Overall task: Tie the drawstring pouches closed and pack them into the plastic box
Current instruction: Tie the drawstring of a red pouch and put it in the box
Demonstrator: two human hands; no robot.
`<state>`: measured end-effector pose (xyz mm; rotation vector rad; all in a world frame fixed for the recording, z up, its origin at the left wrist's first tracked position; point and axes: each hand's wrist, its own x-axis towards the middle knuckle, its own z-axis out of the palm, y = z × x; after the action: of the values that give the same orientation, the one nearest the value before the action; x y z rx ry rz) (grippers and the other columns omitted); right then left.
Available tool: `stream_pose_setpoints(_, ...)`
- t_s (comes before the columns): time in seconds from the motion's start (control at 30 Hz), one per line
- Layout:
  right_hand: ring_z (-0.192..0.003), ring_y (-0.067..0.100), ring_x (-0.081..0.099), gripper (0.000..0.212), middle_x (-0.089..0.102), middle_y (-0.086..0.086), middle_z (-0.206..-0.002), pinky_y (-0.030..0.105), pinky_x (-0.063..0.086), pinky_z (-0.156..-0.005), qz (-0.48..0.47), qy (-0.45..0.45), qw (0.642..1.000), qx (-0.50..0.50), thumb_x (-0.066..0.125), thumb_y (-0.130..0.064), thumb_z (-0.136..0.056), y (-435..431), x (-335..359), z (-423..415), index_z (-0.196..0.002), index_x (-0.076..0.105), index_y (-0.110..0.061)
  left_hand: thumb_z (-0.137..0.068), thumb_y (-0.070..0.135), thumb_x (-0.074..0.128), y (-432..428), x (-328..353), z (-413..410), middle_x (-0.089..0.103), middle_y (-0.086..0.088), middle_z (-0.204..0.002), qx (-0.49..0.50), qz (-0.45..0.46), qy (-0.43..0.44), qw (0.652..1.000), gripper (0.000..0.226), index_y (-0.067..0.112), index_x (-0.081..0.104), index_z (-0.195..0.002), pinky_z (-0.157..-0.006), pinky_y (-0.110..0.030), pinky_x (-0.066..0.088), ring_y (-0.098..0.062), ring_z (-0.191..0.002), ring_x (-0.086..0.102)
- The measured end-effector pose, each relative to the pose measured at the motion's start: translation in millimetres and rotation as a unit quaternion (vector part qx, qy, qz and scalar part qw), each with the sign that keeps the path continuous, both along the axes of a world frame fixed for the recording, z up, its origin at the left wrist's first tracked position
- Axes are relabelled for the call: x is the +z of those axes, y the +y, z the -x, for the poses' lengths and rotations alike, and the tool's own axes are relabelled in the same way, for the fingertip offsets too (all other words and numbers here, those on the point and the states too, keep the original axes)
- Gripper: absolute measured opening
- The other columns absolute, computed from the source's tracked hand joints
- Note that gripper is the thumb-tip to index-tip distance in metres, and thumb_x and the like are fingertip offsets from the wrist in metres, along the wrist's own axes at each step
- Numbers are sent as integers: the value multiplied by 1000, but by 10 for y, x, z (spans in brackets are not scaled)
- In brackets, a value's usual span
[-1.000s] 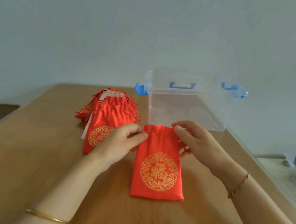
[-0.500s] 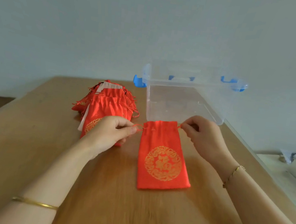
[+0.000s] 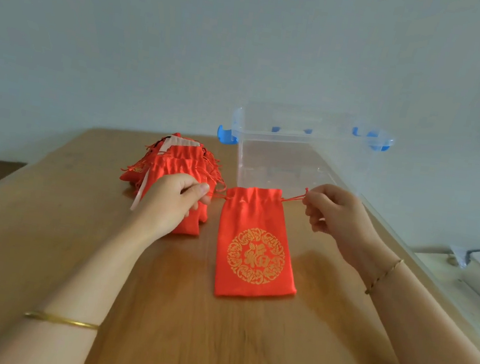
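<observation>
Since a second ago both hands have been drawn outward from the mouth of the pouch (image 3: 258, 245), and its neck has been gathered into pleats. Nearest the person, the pouch is laid flat on the table (image 3: 211, 346), gold emblem up.

To the left of its neck, the left hand (image 3: 173, 203) is seen with thumb and forefinger pinched on one end of the drawstring (image 3: 292, 200). To the right of the neck, the right hand (image 3: 338, 216) is pinched on the other end, its remaining fingers loosely curled. Both cords are held taut, level with the neck.

Left of the pouch and a little beyond it, a pile of pouches (image 3: 180, 164) is heaped, partly hidden by the left hand. Whether any of them are tied cannot be told.

Directly beyond the pouch, just past its neck, the plastic box (image 3: 300, 134) is stood open, and nothing red is seen through its clear walls.

The task is judged to be at an early stage. One pouch is being cinched, no knot is yet made and nothing is packed. The pile is left to be tied and put in the box.
</observation>
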<state>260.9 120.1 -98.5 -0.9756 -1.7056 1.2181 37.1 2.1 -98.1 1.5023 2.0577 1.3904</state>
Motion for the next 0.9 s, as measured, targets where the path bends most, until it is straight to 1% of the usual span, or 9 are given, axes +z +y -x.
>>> stream_pose_setpoints(0.13,-58,12,60,16,65,9,-75,21,50,-52,143,137,979,44,50,-13,-92,-44,-4,52,-79,58,-7,-95,21,48,-1,27,-50,58,3,-62,-12,-5,-37,999,27,10,63,-75,-48,-16,43,0,-45,51)
stream_pose_setpoints(0.2,-58,13,64,15,70,13,-79,21,52,-52,211,195,955,71,49,-10,-91,-54,-27,78,-81,59,-3,-97,19,44,16,33,-113,63,-1,-72,-43,-23,-155,987,26,10,58,-76,-55,-20,51,-2,-56,61)
stream_pose_setpoints(0.27,-58,13,66,12,71,15,-82,21,52,-50,265,234,932,85,50,-8,-89,-60,-54,106,-82,58,-1,-99,19,39,31,34,-191,66,-1,-73,-80,-40,-309,947,29,10,51,-74,-60,-26,54,-12,-66,67)
stream_pose_setpoints(0.3,-57,13,66,10,70,16,-81,20,52,-49,286,249,921,85,51,-6,-88,-64,-62,114,-82,57,-1,-99,20,38,36,32,-220,66,-1,-72,-91,-43,-357,929,30,10,49,-73,-60,-26,53,-15,-68,67)
stream_pose_setpoints(0.37,-56,14,67,6,69,15,-75,19,51,-47,312,268,908,82,52,-4,-87,-71,-68,120,-83,56,-1,-100,21,36,47,22,-260,65,-2,-70,-95,-45,-401,910,32,11,47,-72,-59,-26,52,-19,-69,65)
stream_pose_setpoints(0.5,-58,16,68,4,70,13,-67,21,53,-50,318,264,906,91,53,-4,-87,-70,-68,117,-90,55,-2,-99,23,37,62,-6,-265,67,-2,-66,-96,-52,-426,898,32,12,48,-71,-57,-26,52,-19,-66,64)
stream_pose_setpoints(0.63,-64,17,69,22,71,13,-78,23,56,-55,304,253,913,103,56,-15,-89,-63,-82,117,-110,58,-7,-99,23,37,66,-22,-266,65,-4,-69,-96,-55,-428,897,32,12,48,-71,-58,-26,53,-18,-66,64)
stream_pose_setpoints(0.8,-65,16,70,20,71,16,-81,23,58,-61,253,214,937,109,49,-4,-92,-71,-94,99,-110,57,3,-99,22,37,72,-21,-262,64,-5,-71,-83,-65,-428,898,32,13,48,-71,-59,-26,52,-18,-67,62)
stream_pose_setpoints(0.9,-64,17,70,18,68,22,-89,25,59,-63,176,123,974,74,50,0,-91,-108,-99,113,-107,58,4,-99,22,36,73,-28,-256,64,-4,-69,-83,-69,-429,897,32,13,48,-71,-58,-25,53,-17,-65,63)
